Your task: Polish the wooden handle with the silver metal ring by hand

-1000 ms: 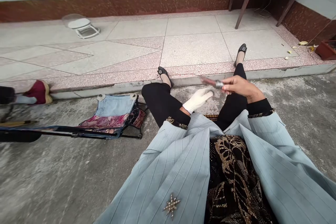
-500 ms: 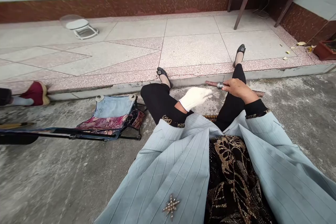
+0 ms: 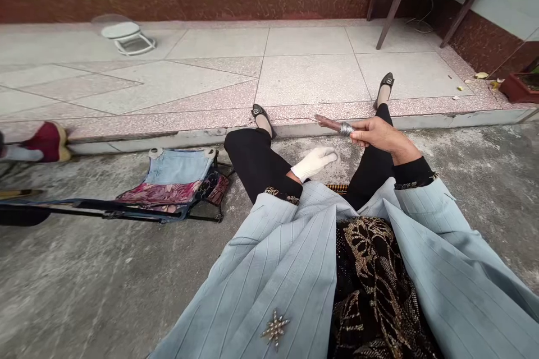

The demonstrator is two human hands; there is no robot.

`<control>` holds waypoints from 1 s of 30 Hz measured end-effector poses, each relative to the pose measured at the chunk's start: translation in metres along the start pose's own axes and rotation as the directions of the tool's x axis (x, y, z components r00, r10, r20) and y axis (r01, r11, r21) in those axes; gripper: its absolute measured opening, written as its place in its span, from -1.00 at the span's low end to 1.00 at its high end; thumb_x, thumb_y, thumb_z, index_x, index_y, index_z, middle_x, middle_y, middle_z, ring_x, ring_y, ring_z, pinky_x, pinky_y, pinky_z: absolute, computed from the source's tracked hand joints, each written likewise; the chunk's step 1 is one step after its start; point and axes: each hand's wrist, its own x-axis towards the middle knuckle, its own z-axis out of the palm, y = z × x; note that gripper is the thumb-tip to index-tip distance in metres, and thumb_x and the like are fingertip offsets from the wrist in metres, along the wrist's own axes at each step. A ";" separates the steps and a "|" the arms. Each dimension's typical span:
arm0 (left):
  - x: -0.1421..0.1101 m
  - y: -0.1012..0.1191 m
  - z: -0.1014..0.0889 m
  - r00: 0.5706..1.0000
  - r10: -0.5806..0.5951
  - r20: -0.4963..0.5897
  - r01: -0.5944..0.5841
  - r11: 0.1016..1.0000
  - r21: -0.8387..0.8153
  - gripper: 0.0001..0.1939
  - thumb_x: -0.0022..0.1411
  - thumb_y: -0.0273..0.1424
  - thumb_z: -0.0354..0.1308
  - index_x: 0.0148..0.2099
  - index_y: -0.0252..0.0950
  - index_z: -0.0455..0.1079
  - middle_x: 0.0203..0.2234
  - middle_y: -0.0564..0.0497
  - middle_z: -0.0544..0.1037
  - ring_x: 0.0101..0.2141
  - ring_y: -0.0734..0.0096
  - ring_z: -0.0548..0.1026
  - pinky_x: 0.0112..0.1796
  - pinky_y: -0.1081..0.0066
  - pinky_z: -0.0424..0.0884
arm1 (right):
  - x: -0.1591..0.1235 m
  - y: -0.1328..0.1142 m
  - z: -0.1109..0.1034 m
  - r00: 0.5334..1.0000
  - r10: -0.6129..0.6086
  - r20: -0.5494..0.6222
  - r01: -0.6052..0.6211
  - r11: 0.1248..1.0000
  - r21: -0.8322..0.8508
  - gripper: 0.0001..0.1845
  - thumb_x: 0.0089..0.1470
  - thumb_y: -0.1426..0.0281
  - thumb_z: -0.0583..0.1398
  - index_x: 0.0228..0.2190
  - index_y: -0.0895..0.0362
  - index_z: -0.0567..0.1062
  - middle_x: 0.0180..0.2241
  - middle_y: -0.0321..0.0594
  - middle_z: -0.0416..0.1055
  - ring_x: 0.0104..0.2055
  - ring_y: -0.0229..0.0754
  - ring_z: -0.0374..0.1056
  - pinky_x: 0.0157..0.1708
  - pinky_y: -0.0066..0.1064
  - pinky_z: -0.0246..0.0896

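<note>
My bare right hand (image 3: 377,136) grips a brown stick (image 3: 327,122) with a coil of silvery wire (image 3: 346,129) wound round it, close to the fingertips. The stick's free end points left, above the concrete between my knees. My left hand (image 3: 315,162), in a white knit glove, is lower and to the left, apart from the stick. Its fingers are bent and pressed together; anything they pinch is too thin or hidden to make out.
A folding chair (image 3: 179,171) with denim and floral cloth stands on my left, near another person's red shoe (image 3: 53,141). My feet rest on a raised tiled step (image 3: 307,79). Behind are a white stool (image 3: 126,36), a wooden table (image 3: 393,5) and a planter (image 3: 520,87).
The stick in my right hand has swung back and forth, and its left end now shows longer and tilts up. My gloved left hand has risen, then dropped back down.
</note>
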 end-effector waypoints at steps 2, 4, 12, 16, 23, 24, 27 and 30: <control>-0.003 -0.005 0.001 0.999 -0.025 -0.025 0.026 0.999 0.024 -0.69 0.30 -0.25 -0.03 -0.30 -0.35 0.42 -0.59 0.13 0.30 -0.56 0.57 0.22 -0.48 0.50 0.15 | 0.004 0.004 0.004 0.997 0.046 -0.054 -0.045 0.999 0.013 -0.79 0.04 0.29 0.23 -0.42 0.21 0.52 -0.58 -0.31 0.31 -0.57 -0.35 0.14 -0.55 -0.46 0.00; -0.004 -0.005 0.000 0.999 -0.016 -0.035 0.020 0.993 0.116 -0.68 0.31 -0.26 -0.05 -0.28 -0.34 0.44 -0.56 0.11 0.36 -0.53 0.55 0.27 -0.44 0.49 0.20 | 0.009 0.011 0.006 0.989 0.089 -0.117 -0.089 0.996 0.003 -0.77 0.05 0.29 0.21 -0.36 0.22 0.54 -0.56 -0.31 0.31 -0.57 -0.34 0.15 -0.53 -0.45 0.03; -0.008 0.008 -0.001 0.997 0.066 -0.030 -0.022 0.671 0.742 -0.69 0.39 -0.26 -0.06 -0.16 -0.26 0.49 -0.28 -0.03 0.58 -0.25 0.32 0.50 -0.25 0.41 0.29 | 0.015 0.023 0.012 0.959 0.239 -0.153 -0.271 0.618 -0.738 -0.74 0.13 0.30 0.21 -0.24 0.18 0.63 -0.33 -0.07 0.52 -0.29 -0.11 0.38 -0.39 -0.38 0.07; -0.007 0.021 -0.014 0.994 0.093 0.063 -0.110 0.692 0.713 -0.74 0.34 -0.30 0.00 -0.20 -0.25 0.50 -0.31 -0.01 0.58 -0.26 0.33 0.49 -0.23 0.41 0.30 | 0.006 0.019 0.010 0.842 0.422 0.337 -0.101 0.735 -0.671 -0.81 0.09 0.38 0.23 -0.33 0.18 0.64 -0.48 -0.17 0.49 -0.46 -0.23 0.33 -0.45 -0.42 0.08; -0.001 0.018 -0.007 0.992 0.070 -0.104 -0.075 0.996 -0.047 -0.65 0.35 -0.22 -0.07 -0.24 -0.37 0.41 -0.51 0.03 0.44 -0.55 0.57 0.27 -0.47 0.50 0.20 | 0.001 0.009 0.000 0.992 -0.056 0.110 0.037 0.984 0.172 -0.69 0.05 0.20 0.28 -0.31 0.20 0.59 -0.50 -0.30 0.42 -0.54 -0.38 0.19 -0.54 -0.52 0.08; -0.001 0.015 -0.002 0.994 0.052 -0.095 -0.060 0.995 -0.079 -0.65 0.34 -0.22 -0.06 -0.25 -0.37 0.41 -0.53 0.04 0.42 -0.57 0.58 0.23 -0.49 0.50 0.18 | 0.003 0.009 0.001 0.999 -0.052 0.002 0.050 0.972 0.230 -0.71 0.04 0.20 0.29 -0.36 0.21 0.57 -0.50 -0.28 0.41 -0.54 -0.39 0.18 -0.55 -0.52 0.06; -0.002 0.008 0.008 0.998 0.000 -0.068 0.002 1.000 0.023 -0.67 0.32 -0.22 -0.01 -0.28 -0.35 0.44 -0.56 0.04 0.41 -0.56 0.54 0.26 -0.48 0.46 0.20 | 0.008 0.010 0.007 0.989 0.010 -0.146 0.039 0.944 0.328 -0.71 -0.02 0.21 0.33 -0.45 0.21 0.51 -0.51 -0.25 0.41 -0.56 -0.39 0.18 -0.59 -0.53 0.04; -0.004 0.005 0.010 0.997 -0.013 -0.082 0.029 0.980 0.199 -0.66 0.35 -0.24 -0.05 -0.28 -0.32 0.47 -0.52 0.01 0.46 -0.49 0.46 0.35 -0.41 0.42 0.24 | 0.012 0.019 0.011 0.975 0.070 -0.211 0.010 0.934 0.357 -0.71 -0.04 0.22 0.32 -0.44 0.21 0.50 -0.50 -0.25 0.41 -0.57 -0.38 0.18 -0.60 -0.52 0.03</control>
